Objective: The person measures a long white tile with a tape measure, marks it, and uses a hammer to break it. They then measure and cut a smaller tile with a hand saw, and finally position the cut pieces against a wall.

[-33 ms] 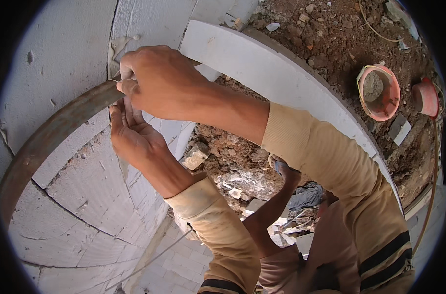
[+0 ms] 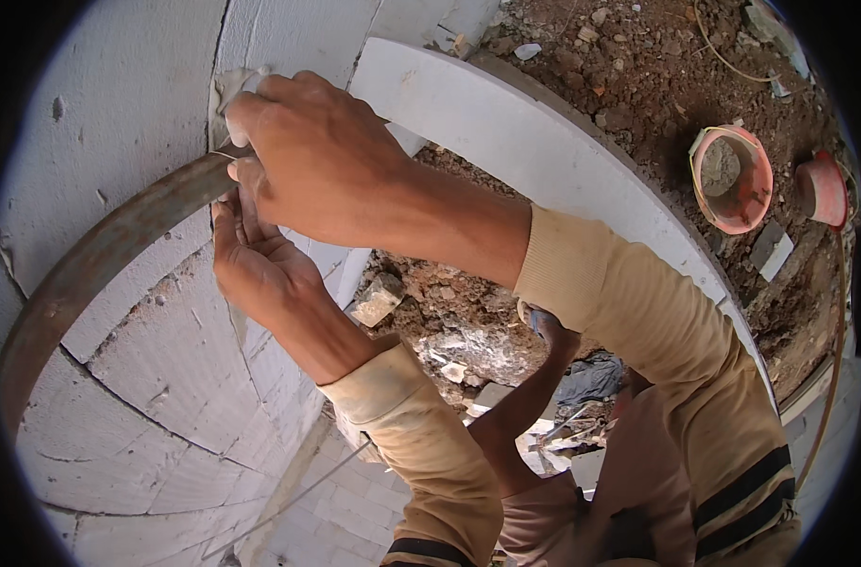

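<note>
A long brown, weathered bar (image 2: 119, 241) lies against the white block wall (image 2: 137, 85), curved in this view. My right hand (image 2: 331, 161) is over its far end, thumb and fingers pinched together. A thin pale string (image 2: 224, 154) crosses the top of the bar by that thumb, seemingly in the pinch. Below the bar, my left hand (image 2: 265, 269) is turned palm up, its fingers bent close together and reaching the underside near the right thumb. Whatever its fingertips hold is hidden by the bar and the right hand.
A white block ledge (image 2: 506, 128) runs to the right of my right arm. Beyond it, on brown soil, stand a red bucket (image 2: 757, 180) and another red container (image 2: 821, 187). Rubble (image 2: 378, 298) lies below my arms, and a thin rod (image 2: 303, 493) slants by my left sleeve.
My right hand has shifted slightly upward, its knuckles higher and its wrist a little to the right. The left hand and the bar stay in place.
</note>
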